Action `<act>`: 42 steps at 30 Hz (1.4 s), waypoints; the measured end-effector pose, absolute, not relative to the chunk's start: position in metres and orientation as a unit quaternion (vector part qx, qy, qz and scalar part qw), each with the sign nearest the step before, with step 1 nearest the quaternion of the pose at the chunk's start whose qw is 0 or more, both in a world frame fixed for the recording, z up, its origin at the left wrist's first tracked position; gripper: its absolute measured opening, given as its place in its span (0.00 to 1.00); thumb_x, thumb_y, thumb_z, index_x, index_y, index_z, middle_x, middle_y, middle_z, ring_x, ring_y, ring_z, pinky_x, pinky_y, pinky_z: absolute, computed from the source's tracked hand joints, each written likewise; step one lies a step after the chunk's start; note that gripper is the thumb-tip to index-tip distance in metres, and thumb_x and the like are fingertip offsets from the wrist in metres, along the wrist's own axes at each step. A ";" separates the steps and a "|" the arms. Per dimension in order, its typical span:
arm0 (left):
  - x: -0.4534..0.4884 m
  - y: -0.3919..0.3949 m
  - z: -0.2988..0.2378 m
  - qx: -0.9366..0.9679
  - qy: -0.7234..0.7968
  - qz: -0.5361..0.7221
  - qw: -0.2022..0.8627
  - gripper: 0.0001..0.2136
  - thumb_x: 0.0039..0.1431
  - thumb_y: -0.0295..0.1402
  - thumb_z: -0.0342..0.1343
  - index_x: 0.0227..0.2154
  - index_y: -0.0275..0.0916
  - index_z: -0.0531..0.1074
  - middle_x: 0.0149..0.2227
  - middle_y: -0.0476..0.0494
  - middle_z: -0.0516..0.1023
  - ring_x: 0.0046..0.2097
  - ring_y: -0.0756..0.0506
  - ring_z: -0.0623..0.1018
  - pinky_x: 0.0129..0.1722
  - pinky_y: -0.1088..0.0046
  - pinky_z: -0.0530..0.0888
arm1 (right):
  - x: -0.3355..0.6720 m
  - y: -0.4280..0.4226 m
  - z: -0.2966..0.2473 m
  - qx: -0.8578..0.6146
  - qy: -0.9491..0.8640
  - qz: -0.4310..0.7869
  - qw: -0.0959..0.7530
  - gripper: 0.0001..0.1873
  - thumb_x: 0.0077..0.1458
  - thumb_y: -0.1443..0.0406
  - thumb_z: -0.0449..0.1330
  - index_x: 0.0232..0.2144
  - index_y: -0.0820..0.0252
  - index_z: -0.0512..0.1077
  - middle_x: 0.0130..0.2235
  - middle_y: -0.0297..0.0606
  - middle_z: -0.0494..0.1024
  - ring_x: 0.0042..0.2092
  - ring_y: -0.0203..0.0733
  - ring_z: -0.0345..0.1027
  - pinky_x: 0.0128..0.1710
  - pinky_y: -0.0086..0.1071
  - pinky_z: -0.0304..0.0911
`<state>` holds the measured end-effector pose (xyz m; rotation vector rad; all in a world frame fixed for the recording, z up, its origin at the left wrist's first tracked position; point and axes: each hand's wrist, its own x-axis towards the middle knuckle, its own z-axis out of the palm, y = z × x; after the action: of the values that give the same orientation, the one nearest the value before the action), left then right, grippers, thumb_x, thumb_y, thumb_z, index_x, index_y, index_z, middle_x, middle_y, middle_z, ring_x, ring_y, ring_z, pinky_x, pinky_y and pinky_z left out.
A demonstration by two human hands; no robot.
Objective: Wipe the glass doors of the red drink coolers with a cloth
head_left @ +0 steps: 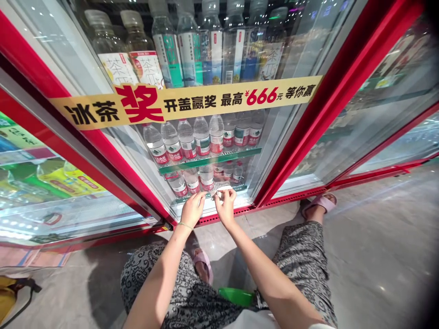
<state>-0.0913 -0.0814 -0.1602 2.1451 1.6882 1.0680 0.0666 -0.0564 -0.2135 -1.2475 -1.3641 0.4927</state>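
Small pale object (217, 195) seems pinched in right hand (225, 206); left hand (193, 209) beside, can't tell grip. Likely fingertip work at drinks cooler (245, 212) bottom edge; needs steadiness.

The floor is made of smooth, shiny grey tiles (377, 256), with dark shadows and little bright spots of light. A tall glass-front fridge with a red frame (305, 137) stands in the middle. A long yellow strip with black and red writing (219, 87) crosses it. Another red-edged glass fridge (68, 137) stands beside it on the left.
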 end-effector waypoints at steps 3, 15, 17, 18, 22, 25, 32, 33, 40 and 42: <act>-0.096 -0.085 -0.162 0.724 0.577 0.365 0.097 0.13 0.70 0.32 0.49 0.49 0.43 0.78 0.49 0.45 0.84 0.50 0.45 0.83 0.54 0.67 0.79 | 0.059 -0.056 -0.208 -0.548 -0.564 0.204 0.583 0.11 0.59 0.59 0.62 0.41 0.57 0.68 0.47 0.43 0.60 0.49 0.46 0.64 0.49 0.41 0.70; -0.102 -0.088 -0.159 0.721 0.579 0.372 0.079 0.13 0.70 0.31 0.49 0.50 0.43 0.78 0.49 0.45 0.83 0.51 0.45 0.82 0.56 0.65 0.78 | 0.090 -0.029 -0.201 -0.596 -0.437 0.170 0.652 0.15 0.56 0.67 0.50 0.46 0.55 0.61 0.46 0.41 0.62 0.49 0.46 0.60 0.54 0.41 0.62; -0.099 -0.086 -0.159 0.723 0.577 0.372 0.079 0.14 0.70 0.31 0.49 0.50 0.44 0.77 0.49 0.45 0.83 0.51 0.45 0.82 0.56 0.66 0.78 | 0.086 -0.033 -0.204 -0.589 -0.449 0.171 0.650 0.18 0.57 0.67 0.50 0.50 0.56 0.60 0.47 0.42 0.63 0.50 0.46 0.61 0.54 0.41 0.62; -0.097 -0.085 -0.159 0.724 0.576 0.371 0.079 0.14 0.70 0.31 0.49 0.50 0.44 0.77 0.49 0.45 0.83 0.51 0.45 0.82 0.56 0.66 0.78 | 0.080 -0.037 -0.205 -0.578 -0.470 0.176 0.643 0.17 0.58 0.67 0.50 0.50 0.56 0.61 0.48 0.42 0.64 0.50 0.46 0.62 0.54 0.41 0.62; -0.094 -0.083 -0.158 0.726 0.576 0.368 0.077 0.14 0.71 0.31 0.48 0.50 0.44 0.77 0.49 0.45 0.83 0.50 0.46 0.82 0.55 0.67 0.78 | 0.056 -0.055 -0.204 -0.509 -0.577 0.212 0.602 0.11 0.58 0.65 0.55 0.44 0.54 0.69 0.46 0.41 0.69 0.49 0.46 0.66 0.50 0.39 0.66; -0.098 -0.084 -0.158 0.724 0.582 0.363 0.073 0.14 0.70 0.31 0.49 0.50 0.44 0.77 0.49 0.45 0.83 0.50 0.45 0.82 0.55 0.67 0.78 | 0.070 -0.052 -0.205 -0.503 -0.587 0.215 0.597 0.10 0.56 0.66 0.57 0.42 0.55 0.71 0.46 0.41 0.68 0.47 0.45 0.67 0.49 0.38 0.67; -0.097 -0.084 -0.156 0.726 0.580 0.360 0.078 0.13 0.70 0.31 0.49 0.50 0.44 0.77 0.50 0.46 0.83 0.51 0.45 0.82 0.55 0.67 0.77 | 0.124 -0.022 -0.204 -0.585 -0.485 0.155 0.631 0.14 0.58 0.67 0.51 0.47 0.59 0.67 0.50 0.46 0.58 0.50 0.46 0.61 0.51 0.43 0.64; -0.095 -0.083 -0.155 0.727 0.579 0.360 0.079 0.13 0.70 0.31 0.49 0.50 0.44 0.77 0.49 0.46 0.83 0.51 0.45 0.82 0.55 0.67 0.77 | 0.116 -0.026 -0.204 -0.573 -0.506 0.161 0.624 0.14 0.58 0.67 0.51 0.46 0.58 0.67 0.50 0.45 0.59 0.50 0.47 0.62 0.50 0.42 0.65; -0.087 -0.079 -0.154 0.733 0.572 0.359 0.077 0.13 0.71 0.31 0.49 0.50 0.44 0.77 0.50 0.46 0.83 0.51 0.45 0.82 0.56 0.68 0.77 | 0.074 -0.051 -0.205 -0.449 -0.668 0.214 0.553 0.16 0.49 0.72 0.57 0.40 0.52 0.74 0.43 0.37 0.73 0.46 0.44 0.69 0.49 0.37 0.68; -0.088 -0.080 -0.154 0.734 0.571 0.358 0.079 0.13 0.71 0.31 0.49 0.50 0.44 0.77 0.50 0.46 0.83 0.51 0.45 0.82 0.55 0.68 0.77 | 0.099 -0.040 -0.203 -0.484 -0.632 0.195 0.573 0.12 0.52 0.70 0.57 0.40 0.54 0.72 0.45 0.39 0.71 0.48 0.45 0.68 0.50 0.38 0.67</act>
<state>-0.0884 -0.0798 -0.1540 2.1976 1.7085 1.0726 0.0994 -0.0403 -0.2034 -1.1347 -1.4816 0.4562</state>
